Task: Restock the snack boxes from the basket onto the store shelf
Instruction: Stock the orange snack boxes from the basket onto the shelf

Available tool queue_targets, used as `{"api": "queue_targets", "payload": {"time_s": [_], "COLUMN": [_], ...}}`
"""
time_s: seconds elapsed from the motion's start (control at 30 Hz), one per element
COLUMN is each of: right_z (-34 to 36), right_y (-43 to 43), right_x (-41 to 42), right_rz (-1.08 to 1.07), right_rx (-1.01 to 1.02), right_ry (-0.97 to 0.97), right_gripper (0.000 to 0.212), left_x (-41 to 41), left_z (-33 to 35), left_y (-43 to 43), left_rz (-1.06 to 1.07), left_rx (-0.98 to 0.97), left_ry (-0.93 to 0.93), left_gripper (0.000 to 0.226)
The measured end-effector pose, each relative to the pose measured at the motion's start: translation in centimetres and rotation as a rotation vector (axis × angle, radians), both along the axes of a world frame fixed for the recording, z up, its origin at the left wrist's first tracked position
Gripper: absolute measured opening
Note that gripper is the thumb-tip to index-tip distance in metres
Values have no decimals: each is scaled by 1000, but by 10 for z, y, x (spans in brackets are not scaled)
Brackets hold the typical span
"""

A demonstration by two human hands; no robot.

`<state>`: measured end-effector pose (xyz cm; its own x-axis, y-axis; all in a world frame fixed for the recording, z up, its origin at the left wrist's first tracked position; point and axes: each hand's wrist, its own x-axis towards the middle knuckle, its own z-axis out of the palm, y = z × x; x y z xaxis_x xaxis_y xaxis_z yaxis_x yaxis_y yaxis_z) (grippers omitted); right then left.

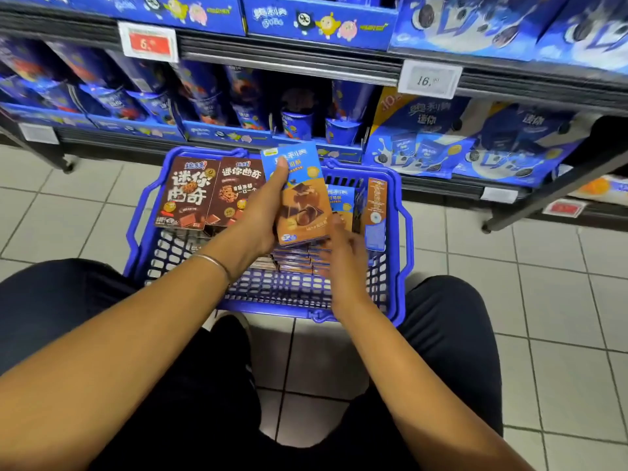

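One snack box (299,195) held over the basket (272,305)
My left hand (268,212) grips the blue-and-orange snack box above the blue basket; my right hand (343,253) sits low over the stacked boxes (292,260) inside — too blurred to read its fingers.

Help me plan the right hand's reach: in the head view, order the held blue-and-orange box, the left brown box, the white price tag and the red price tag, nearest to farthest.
1. Blue-and-orange box, in the left hand, beside the right hand.
2. Left brown box, left end of the basket.
3. White price tag, shelf rail, upper right.
4. Red price tag, same rail, upper left.
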<state>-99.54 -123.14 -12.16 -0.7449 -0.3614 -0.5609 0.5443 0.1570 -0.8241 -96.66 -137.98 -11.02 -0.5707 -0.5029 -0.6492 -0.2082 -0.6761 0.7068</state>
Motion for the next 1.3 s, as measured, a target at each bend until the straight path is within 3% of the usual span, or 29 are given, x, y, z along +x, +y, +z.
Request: {"api": "queue_targets", "payload": {"time_s": [0.07, 0.13, 0.23, 0.37, 0.43, 0.6, 0.77, 0.9, 1.17, 1.23, 1.3], "right_z": [-8, -22, -39, -46, -43, -22, -1, -2, -7, -6, -6], "right_y": [13, 24, 26, 12, 9, 16, 9, -8, -24, -26, -26], "right_x": [-18, -43, -64, -64, -66, -78, -70, -54, -25, -22, -21], "right_rz": [-33, 112, 362, 438, 340, -131, -341, -276, 12, 54, 106], "right_rx": [185, 527, 901, 1024, 943, 432, 21, -104, -10, -12, -45], "right_ry": [423, 748, 926, 950, 914, 708, 440, 298, 449, 489, 534], "right_gripper": [42, 56, 66, 67, 63, 47, 26, 22, 22, 24, 25], "left_x": [0, 1, 3, 5, 4, 0, -4, -7, -7, -6, -4], "left_z": [4, 7, 4, -6, -9, -11, -15, -14, -7, -2, -2], "left_y": [-11, -20, -25, -18, -14, -14, -13, -10, -15, -16, -20], "left_rz": [9, -9, -37, -34, -44, -43, -59, -45, -194, -258, -260], "left_rx": [-22, -32, -35, 52, 54, 18, -46, -68, -132, -149, -154], "left_ry": [8, 13, -7, -41, -69, -145, -192, -196, -82, -47, -1], "left_gripper": [54, 54, 57, 71, 74, 77, 77, 85, 104, 100, 81]}}
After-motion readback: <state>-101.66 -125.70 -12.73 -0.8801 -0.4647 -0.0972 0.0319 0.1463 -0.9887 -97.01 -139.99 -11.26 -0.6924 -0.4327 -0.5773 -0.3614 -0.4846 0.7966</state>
